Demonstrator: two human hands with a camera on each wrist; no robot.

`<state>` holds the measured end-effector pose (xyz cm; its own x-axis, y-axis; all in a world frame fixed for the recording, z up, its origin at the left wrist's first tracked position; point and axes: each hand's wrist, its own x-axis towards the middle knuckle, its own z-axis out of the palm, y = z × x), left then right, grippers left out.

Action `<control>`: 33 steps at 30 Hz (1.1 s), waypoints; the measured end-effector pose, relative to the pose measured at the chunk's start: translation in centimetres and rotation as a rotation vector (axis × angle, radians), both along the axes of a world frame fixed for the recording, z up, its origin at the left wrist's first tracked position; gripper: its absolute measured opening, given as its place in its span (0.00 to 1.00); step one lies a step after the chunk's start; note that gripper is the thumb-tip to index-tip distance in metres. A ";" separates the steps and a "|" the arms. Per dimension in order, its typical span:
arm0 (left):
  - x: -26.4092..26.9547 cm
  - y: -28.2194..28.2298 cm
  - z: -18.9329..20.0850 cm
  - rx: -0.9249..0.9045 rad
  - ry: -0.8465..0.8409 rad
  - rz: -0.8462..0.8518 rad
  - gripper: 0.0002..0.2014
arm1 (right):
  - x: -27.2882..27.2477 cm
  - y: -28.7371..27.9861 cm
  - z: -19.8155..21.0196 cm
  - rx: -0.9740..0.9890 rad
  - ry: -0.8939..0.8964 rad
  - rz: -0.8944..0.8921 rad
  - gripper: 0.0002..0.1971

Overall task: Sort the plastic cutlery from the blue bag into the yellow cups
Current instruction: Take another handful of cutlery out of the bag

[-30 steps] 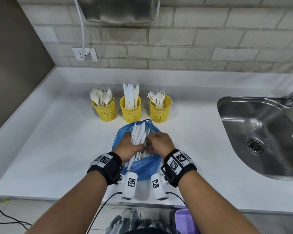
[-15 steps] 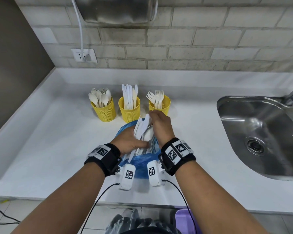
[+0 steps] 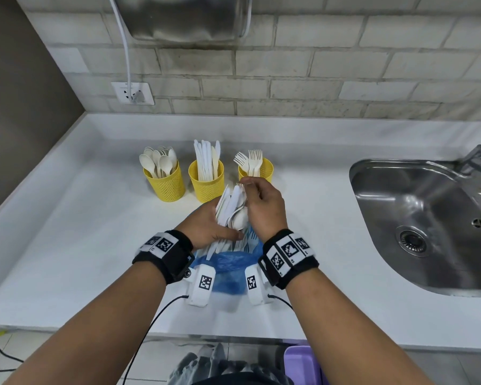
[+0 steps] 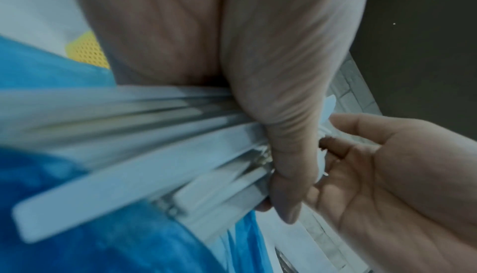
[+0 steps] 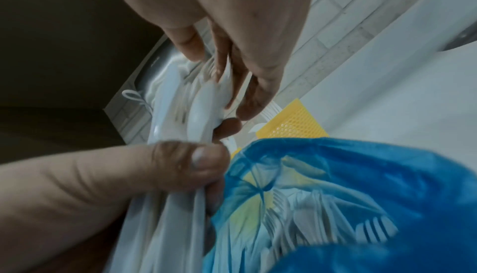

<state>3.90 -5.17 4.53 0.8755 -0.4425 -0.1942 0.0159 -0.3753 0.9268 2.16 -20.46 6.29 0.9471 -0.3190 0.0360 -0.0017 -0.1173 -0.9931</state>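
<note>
Moved: right hand (image 3: 264, 205) went up from the bag toward the fork cup (image 3: 257, 170) | Left hand (image 3: 208, 223) grips the cutlery bunch (image 3: 231, 207) above the blue bag (image 3: 228, 262) | Right fingers pinch one fork's tip | Step: picking one out | Next: drop it in the fork cup.

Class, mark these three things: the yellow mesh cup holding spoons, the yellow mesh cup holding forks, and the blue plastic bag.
Yellow mesh cup holding spoons (image 3: 169, 186): head view, on its front mesh wall.
Yellow mesh cup holding forks (image 3: 265, 169): head view, on its right wall.
Blue plastic bag (image 3: 229, 262): head view, on its crumpled near end.
</note>
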 end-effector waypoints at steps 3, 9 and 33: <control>0.2 0.2 0.9 -0.058 -0.037 0.063 0.38 | 0.1 -1.0 -0.2 0.191 0.019 -0.006 0.10; 1.2 0.1 4.3 -0.182 -0.152 0.197 0.34 | -1.7 -0.8 -1.1 0.359 0.175 0.284 0.15; -0.9 -3.4 6.9 -0.254 -0.206 0.103 0.26 | -2.3 1.2 1.7 0.048 0.170 0.338 0.08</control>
